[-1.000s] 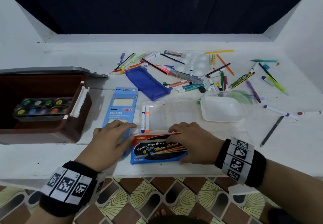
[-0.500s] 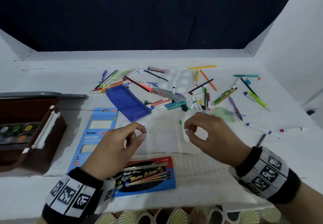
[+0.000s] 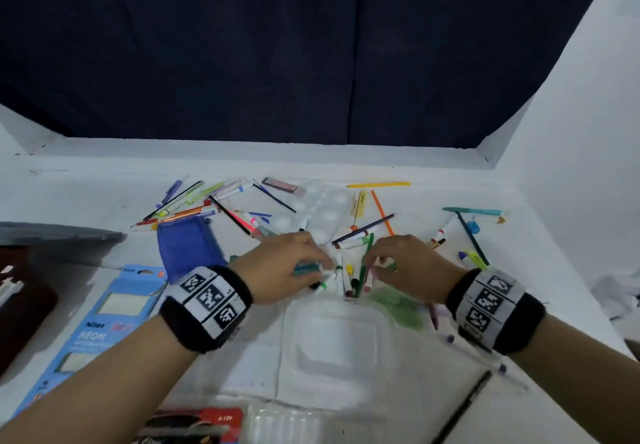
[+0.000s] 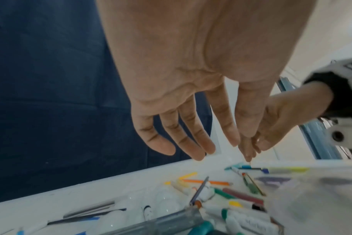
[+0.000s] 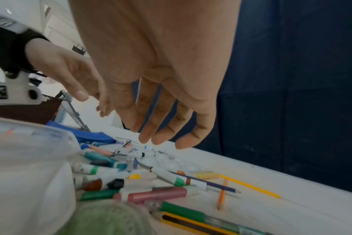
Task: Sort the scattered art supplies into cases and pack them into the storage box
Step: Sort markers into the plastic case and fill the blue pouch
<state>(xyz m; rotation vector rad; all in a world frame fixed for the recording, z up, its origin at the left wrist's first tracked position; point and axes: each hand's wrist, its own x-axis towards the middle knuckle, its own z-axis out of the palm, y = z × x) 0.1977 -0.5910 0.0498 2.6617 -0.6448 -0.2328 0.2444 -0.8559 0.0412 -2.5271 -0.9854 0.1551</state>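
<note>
Several markers lie heaped among pens and pencils on the white table. Both hands hover over this heap. My left hand comes in from the left, above a teal marker. My right hand comes in from the right. In the left wrist view the left hand has straight fingers and holds nothing above the markers. The right wrist view shows the right hand likewise spread and empty over the markers. A clear plastic case sits just nearer than the heap.
A blue pouch and a blue neon pencil box lie to the left. The brown storage box is at the far left edge. A red watercolour box is at the near edge. A black pencil lies right.
Both hands left the red watercolour box and reached forward past the clear case to the marker heap. The head view moved forward and right with them.
</note>
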